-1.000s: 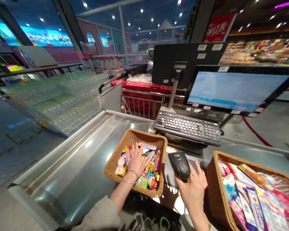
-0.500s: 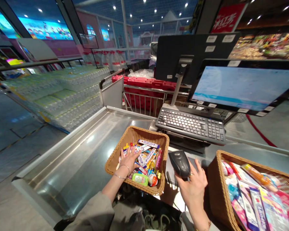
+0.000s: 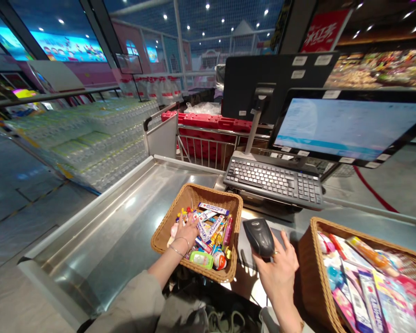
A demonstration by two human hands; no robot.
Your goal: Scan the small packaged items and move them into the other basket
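Observation:
My right hand (image 3: 277,263) is wrapped around a black handheld barcode scanner (image 3: 259,237), held up between the two baskets. Inside the near wicker basket (image 3: 239,210), my left hand (image 3: 186,233) reaches down into a heap of small wrapped sweets. Its fingers are bent and drawn together; what they grip, if anything, is hidden. Around it lie purple-and-white candy sticks (image 3: 215,226), a green plastic case (image 3: 201,259), an orange-and-white egg-shaped item (image 3: 219,260) and a pink tube (image 3: 228,231).
A second wicker basket (image 3: 315,263) with packaged sweets stands at the right. Behind the scanner are a black keyboard (image 3: 273,180) and a lit monitor (image 3: 350,127). The steel counter (image 3: 125,217) extends left, with a metal cart (image 3: 208,143) beyond it and stacked bottles (image 3: 90,138) on the far left.
My left hand's spread fingers have drawn together and dipped deeper among the sweets. My right hand and the scanner stay nearly still. The view has tilted slightly.

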